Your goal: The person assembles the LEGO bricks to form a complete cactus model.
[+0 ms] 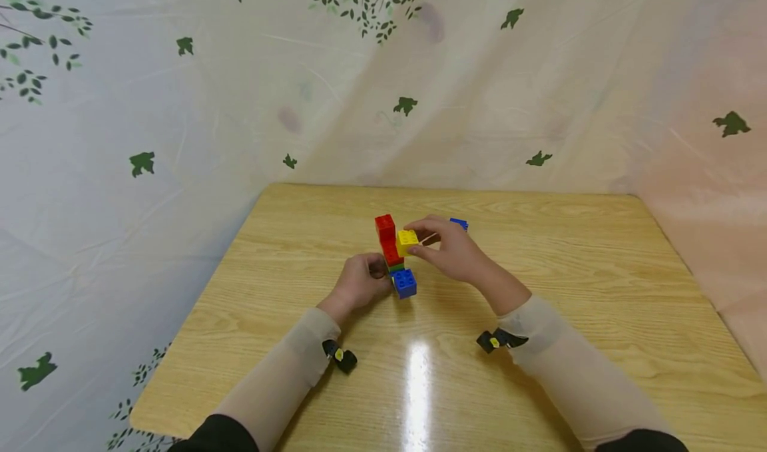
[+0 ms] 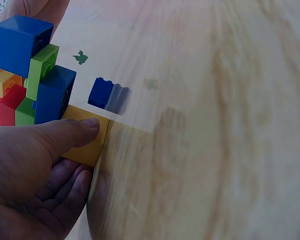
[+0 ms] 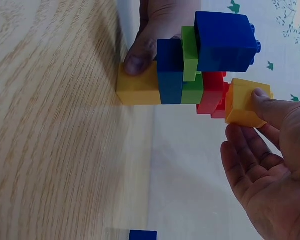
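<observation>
A stack of toy building bricks stands on the table. At its base is a yellow brick [image 3: 140, 87], which my left hand [image 1: 359, 282] grips between thumb and fingers. Above come a blue brick [image 3: 170, 72], green pieces [image 3: 192, 94] and red bricks [image 1: 385, 229] at the top. Another blue brick [image 1: 404, 283] juts toward me on a light green piece [image 3: 190, 52]. With thumb and fingertips my right hand [image 1: 452, 245] pinches a second yellow brick [image 1: 407, 242] against or close beside the red ones; whether they are joined, I cannot tell.
A loose blue brick [image 1: 459, 224] lies on the wooden table [image 1: 569, 252] behind my right hand. A leaf-patterned cloth [image 1: 335, 126] hangs behind the table's far edge and along its sides.
</observation>
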The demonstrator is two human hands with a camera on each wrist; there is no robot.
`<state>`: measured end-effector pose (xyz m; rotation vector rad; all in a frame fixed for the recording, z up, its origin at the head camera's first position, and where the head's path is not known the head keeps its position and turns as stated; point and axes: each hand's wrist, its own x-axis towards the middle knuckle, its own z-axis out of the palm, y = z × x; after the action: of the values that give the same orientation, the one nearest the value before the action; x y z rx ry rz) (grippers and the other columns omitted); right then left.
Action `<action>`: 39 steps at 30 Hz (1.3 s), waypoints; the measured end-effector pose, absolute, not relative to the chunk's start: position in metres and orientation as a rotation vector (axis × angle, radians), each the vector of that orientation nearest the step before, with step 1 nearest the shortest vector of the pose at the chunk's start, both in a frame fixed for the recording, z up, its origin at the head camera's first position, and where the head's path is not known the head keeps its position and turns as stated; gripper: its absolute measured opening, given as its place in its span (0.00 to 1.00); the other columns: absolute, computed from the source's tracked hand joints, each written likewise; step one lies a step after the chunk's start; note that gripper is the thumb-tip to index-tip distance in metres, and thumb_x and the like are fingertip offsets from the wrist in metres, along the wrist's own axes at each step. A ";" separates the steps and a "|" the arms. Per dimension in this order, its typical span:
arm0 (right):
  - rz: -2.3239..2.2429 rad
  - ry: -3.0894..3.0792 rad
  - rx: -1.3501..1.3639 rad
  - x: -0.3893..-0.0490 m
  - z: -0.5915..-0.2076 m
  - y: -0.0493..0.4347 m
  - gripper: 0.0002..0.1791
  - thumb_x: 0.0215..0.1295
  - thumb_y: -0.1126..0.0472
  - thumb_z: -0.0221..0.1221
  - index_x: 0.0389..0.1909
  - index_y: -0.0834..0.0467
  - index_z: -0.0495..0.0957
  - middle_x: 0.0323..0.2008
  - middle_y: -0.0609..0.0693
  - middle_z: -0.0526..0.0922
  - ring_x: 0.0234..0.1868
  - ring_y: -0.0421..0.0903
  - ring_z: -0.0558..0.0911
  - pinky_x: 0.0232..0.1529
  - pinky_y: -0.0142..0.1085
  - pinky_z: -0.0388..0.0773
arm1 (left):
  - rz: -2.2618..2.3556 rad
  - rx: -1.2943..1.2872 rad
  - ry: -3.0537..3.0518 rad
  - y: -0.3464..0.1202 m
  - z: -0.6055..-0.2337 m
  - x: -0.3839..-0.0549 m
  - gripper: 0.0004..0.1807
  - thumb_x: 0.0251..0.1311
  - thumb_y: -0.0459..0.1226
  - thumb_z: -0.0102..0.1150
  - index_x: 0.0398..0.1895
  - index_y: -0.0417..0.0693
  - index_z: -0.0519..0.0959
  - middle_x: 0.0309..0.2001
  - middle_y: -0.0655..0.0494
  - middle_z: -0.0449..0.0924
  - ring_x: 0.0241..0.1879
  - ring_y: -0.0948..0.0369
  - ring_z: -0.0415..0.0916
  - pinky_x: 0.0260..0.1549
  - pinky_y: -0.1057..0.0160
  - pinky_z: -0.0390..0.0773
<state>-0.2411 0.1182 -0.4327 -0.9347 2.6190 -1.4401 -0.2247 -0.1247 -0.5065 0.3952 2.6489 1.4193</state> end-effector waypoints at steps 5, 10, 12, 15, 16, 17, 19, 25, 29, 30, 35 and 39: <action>-1.415 2.621 -0.926 -0.241 -0.432 0.113 0.20 0.72 0.59 0.67 0.63 0.54 0.81 0.52 0.46 0.82 0.51 0.47 0.82 0.55 0.49 0.82 | 1.410 0.397 2.668 -0.124 -0.506 -0.225 0.11 0.59 0.33 0.76 0.44 0.48 0.88 0.37 0.58 0.88 0.39 0.61 0.82 0.46 0.58 0.84; -1.402 2.619 -0.925 -0.240 -0.430 0.107 0.20 0.72 0.58 0.67 0.63 0.53 0.82 0.52 0.46 0.82 0.51 0.48 0.82 0.55 0.47 0.82 | 1.403 0.371 2.658 -0.124 -0.505 -0.225 0.11 0.59 0.32 0.75 0.45 0.48 0.88 0.37 0.59 0.87 0.39 0.61 0.82 0.46 0.57 0.84; -1.401 2.617 -0.925 -0.240 -0.429 0.105 0.20 0.71 0.58 0.68 0.62 0.53 0.82 0.52 0.46 0.83 0.51 0.47 0.82 0.55 0.46 0.82 | 1.396 0.360 2.652 -0.124 -0.504 -0.225 0.11 0.60 0.32 0.75 0.45 0.48 0.88 0.38 0.59 0.87 0.40 0.61 0.82 0.47 0.57 0.84; -1.399 2.612 -0.926 -0.240 -0.429 0.102 0.20 0.71 0.59 0.68 0.62 0.53 0.82 0.52 0.46 0.82 0.51 0.47 0.82 0.55 0.46 0.82 | 1.392 0.338 2.639 -0.124 -0.502 -0.224 0.12 0.60 0.33 0.75 0.47 0.48 0.88 0.40 0.59 0.87 0.42 0.60 0.82 0.49 0.56 0.84; -1.399 2.609 -0.924 -0.241 -0.430 0.101 0.20 0.71 0.59 0.68 0.62 0.53 0.82 0.52 0.46 0.82 0.51 0.47 0.82 0.55 0.46 0.82 | 1.393 0.332 2.635 -0.124 -0.502 -0.224 0.13 0.60 0.33 0.75 0.48 0.47 0.87 0.41 0.58 0.87 0.43 0.60 0.82 0.50 0.56 0.84; -1.398 2.608 -0.925 -0.241 -0.430 0.100 0.20 0.71 0.59 0.68 0.62 0.53 0.82 0.52 0.46 0.82 0.51 0.47 0.82 0.55 0.47 0.82 | 1.392 0.326 2.632 -0.124 -0.502 -0.224 0.13 0.60 0.33 0.75 0.48 0.47 0.87 0.41 0.58 0.87 0.43 0.60 0.82 0.50 0.56 0.84; -1.396 2.607 -0.927 -0.242 -0.431 0.100 0.20 0.71 0.60 0.68 0.63 0.53 0.82 0.52 0.46 0.82 0.51 0.48 0.82 0.56 0.48 0.82 | 1.394 0.321 2.627 -0.124 -0.503 -0.225 0.15 0.60 0.33 0.75 0.50 0.47 0.87 0.43 0.57 0.88 0.45 0.59 0.83 0.52 0.56 0.84; -1.369 2.613 -0.951 -0.242 -0.429 0.097 0.21 0.71 0.60 0.68 0.64 0.54 0.82 0.49 0.47 0.81 0.50 0.48 0.82 0.56 0.53 0.82 | 1.395 0.333 2.635 -0.125 -0.504 -0.227 0.15 0.59 0.32 0.76 0.49 0.47 0.87 0.44 0.57 0.88 0.45 0.59 0.83 0.52 0.55 0.83; -1.322 2.629 -0.960 -0.241 -0.427 0.096 0.22 0.72 0.60 0.67 0.65 0.55 0.82 0.48 0.48 0.80 0.50 0.48 0.82 0.57 0.51 0.82 | 1.387 0.339 2.643 -0.125 -0.504 -0.226 0.14 0.58 0.31 0.76 0.48 0.47 0.87 0.43 0.58 0.87 0.44 0.59 0.82 0.51 0.56 0.84; -1.306 2.634 -0.962 -0.241 -0.426 0.096 0.22 0.72 0.60 0.67 0.65 0.55 0.81 0.49 0.47 0.80 0.50 0.47 0.82 0.56 0.49 0.82 | 1.386 0.342 2.645 -0.125 -0.504 -0.226 0.14 0.59 0.31 0.76 0.47 0.48 0.87 0.42 0.58 0.87 0.44 0.59 0.82 0.51 0.56 0.84; -1.225 2.658 -0.990 -0.240 -0.422 0.095 0.23 0.73 0.59 0.66 0.67 0.55 0.80 0.49 0.46 0.79 0.50 0.46 0.82 0.49 0.41 0.83 | 1.390 0.358 2.656 -0.125 -0.504 -0.226 0.12 0.59 0.31 0.75 0.45 0.48 0.87 0.39 0.59 0.87 0.42 0.59 0.82 0.49 0.56 0.84; -1.180 2.669 -1.032 -0.240 -0.418 0.096 0.23 0.73 0.60 0.66 0.68 0.56 0.80 0.47 0.46 0.79 0.49 0.46 0.82 0.46 0.40 0.83 | 1.385 0.359 2.661 -0.124 -0.505 -0.226 0.12 0.59 0.31 0.75 0.45 0.48 0.88 0.39 0.59 0.87 0.41 0.60 0.82 0.48 0.56 0.84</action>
<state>-0.2404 0.0957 -0.4183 -1.0319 2.6691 -1.1797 -0.2263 -0.1243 -0.5049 0.3591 2.6607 1.3851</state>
